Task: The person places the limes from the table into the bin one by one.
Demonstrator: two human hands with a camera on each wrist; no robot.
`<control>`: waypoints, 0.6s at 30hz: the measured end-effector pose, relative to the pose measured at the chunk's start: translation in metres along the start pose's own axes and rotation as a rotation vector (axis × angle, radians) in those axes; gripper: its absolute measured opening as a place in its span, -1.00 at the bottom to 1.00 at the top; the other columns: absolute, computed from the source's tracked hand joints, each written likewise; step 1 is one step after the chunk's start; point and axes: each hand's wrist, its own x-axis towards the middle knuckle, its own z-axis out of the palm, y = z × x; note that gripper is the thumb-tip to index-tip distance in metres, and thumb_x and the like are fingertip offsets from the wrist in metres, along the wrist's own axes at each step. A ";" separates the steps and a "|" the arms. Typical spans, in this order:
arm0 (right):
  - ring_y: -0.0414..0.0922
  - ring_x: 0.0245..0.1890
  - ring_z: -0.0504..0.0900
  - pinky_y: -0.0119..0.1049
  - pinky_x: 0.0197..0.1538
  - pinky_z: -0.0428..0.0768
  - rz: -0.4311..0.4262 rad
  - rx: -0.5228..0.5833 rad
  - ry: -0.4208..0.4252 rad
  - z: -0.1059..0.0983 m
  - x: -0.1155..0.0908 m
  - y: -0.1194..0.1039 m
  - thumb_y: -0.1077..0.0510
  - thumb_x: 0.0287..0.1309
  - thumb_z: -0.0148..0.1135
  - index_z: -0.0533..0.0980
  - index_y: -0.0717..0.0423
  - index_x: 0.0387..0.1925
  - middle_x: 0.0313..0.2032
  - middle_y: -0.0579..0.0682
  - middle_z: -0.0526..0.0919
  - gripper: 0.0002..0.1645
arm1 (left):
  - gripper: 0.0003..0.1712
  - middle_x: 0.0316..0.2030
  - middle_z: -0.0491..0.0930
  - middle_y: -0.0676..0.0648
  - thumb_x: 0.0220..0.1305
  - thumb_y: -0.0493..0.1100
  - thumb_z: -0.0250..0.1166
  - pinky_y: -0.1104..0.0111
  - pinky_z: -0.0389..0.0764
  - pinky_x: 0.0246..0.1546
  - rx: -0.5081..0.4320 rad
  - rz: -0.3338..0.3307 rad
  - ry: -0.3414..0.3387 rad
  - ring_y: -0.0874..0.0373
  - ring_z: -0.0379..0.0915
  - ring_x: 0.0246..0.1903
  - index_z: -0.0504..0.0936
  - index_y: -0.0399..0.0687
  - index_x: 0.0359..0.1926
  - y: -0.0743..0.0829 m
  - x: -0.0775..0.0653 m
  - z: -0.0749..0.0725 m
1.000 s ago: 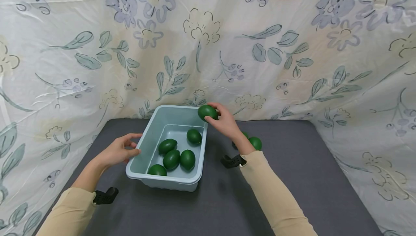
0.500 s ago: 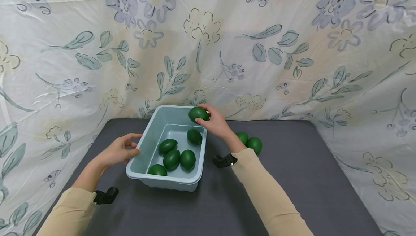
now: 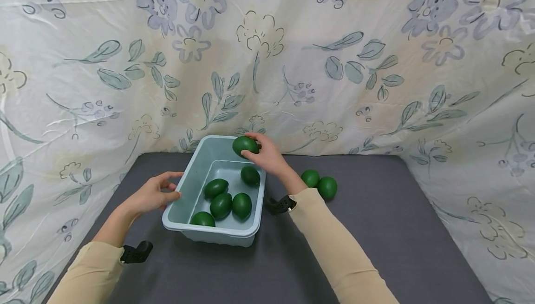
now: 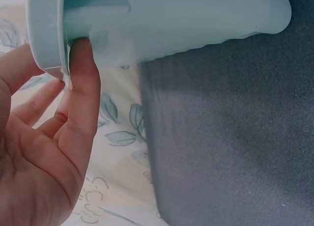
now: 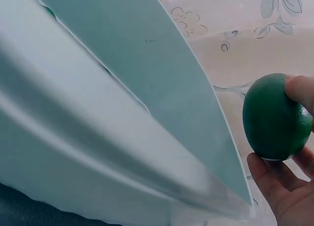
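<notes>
A pale blue-green plastic bin stands on the table with several dark green avocados on its floor. My left hand pinches the bin's left rim; in the left wrist view one finger presses the outer wall beneath the lip. Above the bin's far right corner, my right hand holds another avocado between thumb and fingers. The right wrist view has this avocado pinched at its ends, beside the bin's wall. Two more avocados lie on the table right of the bin.
A dark grey cloth covers the table. Behind it and at both sides hangs a floral curtain, close to the bin's far edge. Black straps circle both wrists.
My right hand has moved left with its avocado, from over the bin's right rim to farther inside the far end. Two table avocados have come into fuller view. My left hand stays put.
</notes>
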 end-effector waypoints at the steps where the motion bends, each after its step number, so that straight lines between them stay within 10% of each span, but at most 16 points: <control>1: -0.06 0.03 0.45 -0.19 0.01 0.46 -0.002 0.002 -0.001 0.001 0.000 -0.001 0.08 0.12 0.25 0.32 0.05 0.23 0.16 0.03 0.41 -0.36 | -0.25 -0.22 0.50 -0.23 0.20 -0.23 0.21 0.21 0.60 -0.40 -0.001 0.000 -0.001 0.08 0.53 -0.34 0.07 -0.21 0.35 0.000 0.000 0.000; 18: -0.09 0.06 0.46 -0.23 0.05 0.45 -0.040 -0.025 -0.049 0.018 0.004 -0.007 0.05 0.12 0.24 0.30 0.01 0.24 0.17 -0.01 0.41 -0.36 | -0.24 -0.19 0.49 -0.24 0.22 -0.23 0.20 0.22 0.59 -0.40 -0.010 0.000 -0.011 0.08 0.52 -0.33 0.05 -0.21 0.36 0.002 0.000 -0.001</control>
